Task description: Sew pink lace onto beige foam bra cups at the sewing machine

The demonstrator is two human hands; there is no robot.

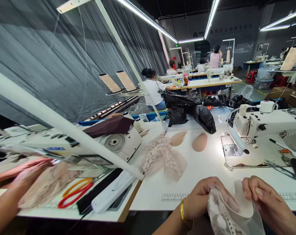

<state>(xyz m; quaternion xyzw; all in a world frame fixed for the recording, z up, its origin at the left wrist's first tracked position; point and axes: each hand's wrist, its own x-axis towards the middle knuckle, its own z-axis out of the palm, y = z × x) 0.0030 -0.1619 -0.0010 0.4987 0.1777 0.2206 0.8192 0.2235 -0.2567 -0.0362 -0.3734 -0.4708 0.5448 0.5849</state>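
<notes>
A garment sewing workshop: an industrial sewing machine [260, 125] stands at 2 o'clock on the white surface [206, 169], another [113, 143] at 10 o'clock, with thread cones [125, 81] racked above. Lace [165, 156] and moulded cups [199, 142] lie at 12 o'clock. Beyond them, workers [153, 89] sit at more machine rows [218, 72] under strip lights [148, 19].

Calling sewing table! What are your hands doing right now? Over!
Left hand and right hand both pinching the lace piece at the table edge. Two tan pads and loose lace lie ahead, untouched. Sewing machine to the right.
</notes>
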